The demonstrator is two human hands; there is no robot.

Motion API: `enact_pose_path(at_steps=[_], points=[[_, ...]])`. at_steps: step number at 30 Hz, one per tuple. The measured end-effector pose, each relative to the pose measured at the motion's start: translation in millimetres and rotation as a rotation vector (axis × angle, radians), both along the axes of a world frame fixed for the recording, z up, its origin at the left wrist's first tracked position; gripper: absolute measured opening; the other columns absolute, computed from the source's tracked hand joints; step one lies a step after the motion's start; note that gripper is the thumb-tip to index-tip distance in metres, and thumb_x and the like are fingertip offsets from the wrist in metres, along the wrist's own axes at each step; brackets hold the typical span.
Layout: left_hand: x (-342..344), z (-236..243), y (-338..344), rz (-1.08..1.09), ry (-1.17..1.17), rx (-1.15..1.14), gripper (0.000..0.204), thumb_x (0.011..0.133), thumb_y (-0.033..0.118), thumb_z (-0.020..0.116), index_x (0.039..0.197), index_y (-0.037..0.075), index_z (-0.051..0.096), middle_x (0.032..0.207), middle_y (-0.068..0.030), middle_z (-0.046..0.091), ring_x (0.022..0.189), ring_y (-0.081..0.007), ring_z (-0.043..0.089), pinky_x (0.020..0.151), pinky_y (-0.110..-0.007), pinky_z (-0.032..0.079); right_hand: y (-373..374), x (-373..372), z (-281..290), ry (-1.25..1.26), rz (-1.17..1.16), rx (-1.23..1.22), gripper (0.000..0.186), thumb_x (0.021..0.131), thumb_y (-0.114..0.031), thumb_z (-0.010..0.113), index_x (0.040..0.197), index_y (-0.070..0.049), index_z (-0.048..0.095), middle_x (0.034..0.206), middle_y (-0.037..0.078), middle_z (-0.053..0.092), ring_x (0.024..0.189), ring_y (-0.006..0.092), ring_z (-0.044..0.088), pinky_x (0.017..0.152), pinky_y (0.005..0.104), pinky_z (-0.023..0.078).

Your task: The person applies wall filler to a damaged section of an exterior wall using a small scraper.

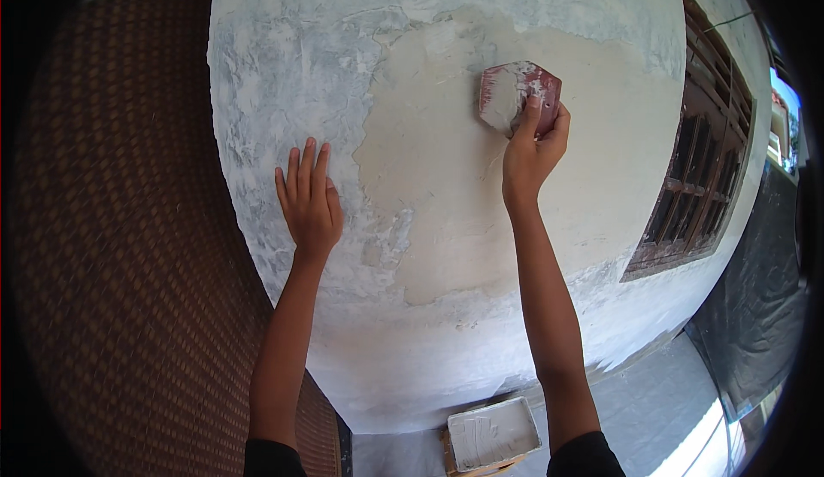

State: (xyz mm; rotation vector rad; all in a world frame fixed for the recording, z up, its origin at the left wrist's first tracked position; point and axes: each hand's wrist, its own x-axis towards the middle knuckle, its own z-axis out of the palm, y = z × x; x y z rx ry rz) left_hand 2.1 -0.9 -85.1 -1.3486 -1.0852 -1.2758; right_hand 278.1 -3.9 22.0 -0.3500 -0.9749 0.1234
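Observation:
My right hand grips a dark red, flat, angular plastering spreader, its thumb across the face turned toward me. Pale putty smears much of that face. The spreader is up against the wall, over a broad beige coat of putty with a ragged left edge. To the left, my left hand rests flat on the bluish-white part of the wall, fingers stretched out, with nothing in it. The spreader's side toward the wall is hidden.
A shallow tray of putty stands low at the wall's foot, on a box. On the left hangs a brown woven panel. A brown wooden window is set in the wall at right, with a dark sheet beyond it.

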Motion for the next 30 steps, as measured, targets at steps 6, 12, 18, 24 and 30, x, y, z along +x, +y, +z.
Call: enact_pose_path(at_steps=[6, 12, 18, 24, 30], points=[[-6, -2, 2, -0.027, 0.000, 0.018, 0.049, 0.098, 0.010, 0.041, 0.146, 0.011, 0.048, 0.154, -0.0085, 0.043, 0.145, -0.0320, 0.034, 0.119, -0.055, 0.017, 9, -42, -37, -0.755, -0.318, 0.179, 0.021, 0.093, -0.014, 0.065, 0.112, -0.004, 0.062, 0.092, 0.009, 0.064, 0.081, 0.0220, 0.050, 0.082, 0.0367, 0.032], [2, -1, 2, -0.028, -0.016, 0.015, 0.049, 0.097, 0.010, 0.043, 0.146, 0.012, 0.049, 0.154, -0.0070, 0.044, 0.145, -0.0313, 0.035, 0.119, -0.055, 0.018, 23, 32, 24, -0.012, -0.212, -0.031, 0.032, 0.098, -0.025, 0.061, 0.114, 0.004, 0.059, 0.096, 0.014, 0.067, 0.085, 0.0225, 0.064, 0.079, 0.0343, 0.051], [-5, -2, 2, -0.017, -0.020, 0.016, 0.049, 0.097, 0.011, 0.043, 0.146, 0.012, 0.049, 0.154, -0.0071, 0.044, 0.145, -0.0315, 0.035, 0.119, -0.055, 0.018, -1, -6, 3, -0.243, 0.063, 0.028, 0.028, 0.098, -0.023, 0.065, 0.112, 0.000, 0.059, 0.088, 0.007, 0.063, 0.078, 0.0125, 0.055, 0.075, 0.0295, 0.045], [2, -2, 3, -0.039, -0.017, 0.012, 0.049, 0.097, 0.011, 0.043, 0.146, 0.013, 0.049, 0.154, -0.0072, 0.044, 0.145, -0.0315, 0.035, 0.119, -0.055, 0.018, 30, 9, -5, -0.285, -0.336, -0.070, 0.029, 0.096, -0.023, 0.063, 0.112, 0.001, 0.061, 0.089, 0.014, 0.063, 0.086, 0.0240, 0.057, 0.086, 0.0376, 0.042], [-1, -2, 1, -0.006, -0.015, 0.002, 0.048, 0.098, 0.011, 0.041, 0.146, 0.011, 0.048, 0.154, -0.0081, 0.043, 0.145, -0.0316, 0.034, 0.119, -0.054, 0.017, 14, 16, -4, -0.028, -0.019, 0.016, 0.033, 0.102, -0.028, 0.059, 0.114, 0.002, 0.058, 0.100, 0.007, 0.063, 0.088, 0.0129, 0.058, 0.076, 0.0274, 0.049]])
